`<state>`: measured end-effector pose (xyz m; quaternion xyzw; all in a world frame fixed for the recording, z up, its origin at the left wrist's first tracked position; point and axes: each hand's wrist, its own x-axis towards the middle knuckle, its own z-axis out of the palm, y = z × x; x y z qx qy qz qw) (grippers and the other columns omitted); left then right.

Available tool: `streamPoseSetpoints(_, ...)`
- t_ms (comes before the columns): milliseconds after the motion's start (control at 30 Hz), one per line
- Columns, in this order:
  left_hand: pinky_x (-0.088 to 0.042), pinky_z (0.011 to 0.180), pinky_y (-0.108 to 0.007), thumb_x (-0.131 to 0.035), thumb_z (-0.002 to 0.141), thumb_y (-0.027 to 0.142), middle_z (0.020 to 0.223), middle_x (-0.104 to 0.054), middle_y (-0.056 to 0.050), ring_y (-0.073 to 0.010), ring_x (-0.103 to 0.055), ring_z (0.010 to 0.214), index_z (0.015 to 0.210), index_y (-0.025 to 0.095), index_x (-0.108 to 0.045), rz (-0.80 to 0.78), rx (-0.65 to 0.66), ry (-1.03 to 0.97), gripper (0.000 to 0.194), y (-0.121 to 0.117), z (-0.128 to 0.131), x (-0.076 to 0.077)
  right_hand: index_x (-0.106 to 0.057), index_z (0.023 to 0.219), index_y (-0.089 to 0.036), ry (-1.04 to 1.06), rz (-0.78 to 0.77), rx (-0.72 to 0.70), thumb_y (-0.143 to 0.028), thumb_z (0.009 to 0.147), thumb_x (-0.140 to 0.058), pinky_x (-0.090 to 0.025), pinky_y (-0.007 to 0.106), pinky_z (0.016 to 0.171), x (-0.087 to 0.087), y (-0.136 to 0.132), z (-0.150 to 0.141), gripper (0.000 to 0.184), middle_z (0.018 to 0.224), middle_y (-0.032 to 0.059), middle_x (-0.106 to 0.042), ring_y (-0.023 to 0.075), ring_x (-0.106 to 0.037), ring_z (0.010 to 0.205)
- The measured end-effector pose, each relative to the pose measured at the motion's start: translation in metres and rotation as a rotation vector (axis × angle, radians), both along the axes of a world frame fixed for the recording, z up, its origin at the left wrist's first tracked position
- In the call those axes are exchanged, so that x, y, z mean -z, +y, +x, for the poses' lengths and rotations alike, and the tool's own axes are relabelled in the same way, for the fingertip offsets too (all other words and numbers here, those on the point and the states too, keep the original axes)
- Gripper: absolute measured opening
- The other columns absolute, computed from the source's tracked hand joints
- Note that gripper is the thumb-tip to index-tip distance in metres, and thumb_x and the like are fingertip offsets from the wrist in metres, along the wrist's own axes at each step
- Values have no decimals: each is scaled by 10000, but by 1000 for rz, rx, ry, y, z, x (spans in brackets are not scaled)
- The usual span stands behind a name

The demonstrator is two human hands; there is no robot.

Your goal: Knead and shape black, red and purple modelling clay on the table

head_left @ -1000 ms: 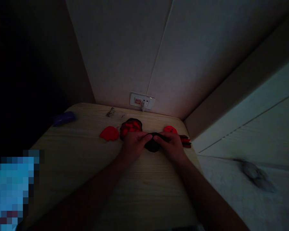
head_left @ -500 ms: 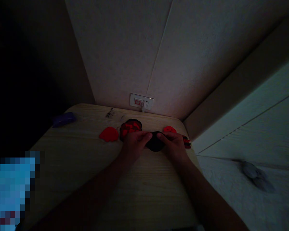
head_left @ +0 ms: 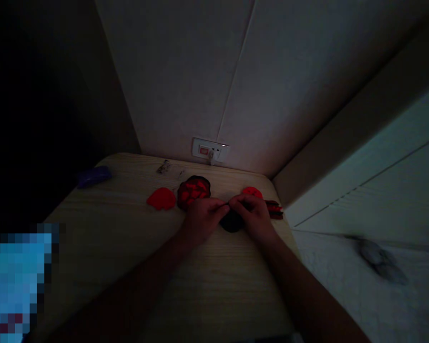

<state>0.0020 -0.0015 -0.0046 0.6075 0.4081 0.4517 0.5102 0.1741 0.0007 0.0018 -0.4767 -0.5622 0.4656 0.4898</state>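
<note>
In a dim corner, a person bends both hands to a small black clay-like disc (head_left: 232,223), which sits between them over a wooden tabletop (head_left: 128,233). The left hand (head_left: 201,220) has thumb and finger pinched at the disc's far edge; the right hand (head_left: 254,216), its fingers curled, grips the same edge, the two sets of fingertips all but meeting. Half a second ago the thumbs lay apart across the disc; now they have drawn together at its far rim, leaving more of the black face bare on the near side, a shift that suggests the pressing is now centred on that edge. Just beyond the left hand lies a mottled red-and-black round (head_left: 194,190), with a flat red piece (head_left: 161,198) farther to that hand's left. A red disc (head_left: 252,192) rests just past the right hand, and red-and-black strips (head_left: 275,209) lie just to its right. Well off to the left hand's left is a purple object (head_left: 94,176), possibly a packet, too dark to tell
</note>
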Motion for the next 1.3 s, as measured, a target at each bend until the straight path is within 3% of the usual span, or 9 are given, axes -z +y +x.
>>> streamPoseSetpoints(167,-516,666,-269,-653,841,311,806,-776,-41,-188,-702,745,869,156,-774,-4,1,4,198,0,-1,-3,-783,768,-211,15,-19,33,-407,768,-819,-497,263,638,0,1,-1,199,738,18,-740,149,-638,661)
streamPoseSetpoints(333,-527,671,-281,-648,848,326,808,-769,-64,-198,-708,758,872,140,-755,-30,-84,-28,216,4,-2,-1,-812,816,-233,75,-16,108,-402,739,-838,-504,268,642,-1,3,-1,187,759,18,-759,153,-650,670)
streamPoseSetpoints(500,-568,795,-314,-709,815,322,983,-787,-93,-219,-735,888,1016,143,-740,-23,-44,-152,271,4,2,2,-811,751,-227,77,-8,91,-381,737,-838,-495,273,614,0,2,0,157,707,15,-752,149,-629,618)
streamPoseSetpoints(700,-536,663,-266,-680,844,330,791,-768,-41,-185,-706,734,856,156,-753,13,-135,-54,189,4,-2,-1,-810,786,-218,6,6,79,-418,751,-826,-516,289,642,2,2,0,203,744,28,-765,170,-652,654)
streamPoseSetpoints(867,-540,686,-266,-680,841,339,818,-776,-46,-191,-716,765,886,152,-753,-6,-161,-97,206,6,-3,-1,-810,785,-208,6,-7,83,-438,769,-807,-478,268,579,-3,1,0,231,695,25,-747,157,-625,608)
streamPoseSetpoints(1033,-547,699,-280,-687,826,361,835,-780,-57,-201,-720,779,880,140,-744,-28,-256,-135,234,8,-4,-2,-764,614,-168,-70,-12,73,-475,807,-765,-374,252,480,-8,-1,0,362,507,15,-643,116,-503,469)
streamPoseSetpoints(1300,-552,730,-279,-691,835,382,880,-781,-68,-203,-724,819,930,138,-743,-29,-244,-148,267,7,-4,-2,-802,739,-187,-7,-6,78,-481,776,-794,-447,265,505,-9,-1,-2,297,555,24,-685,151,-584,508)
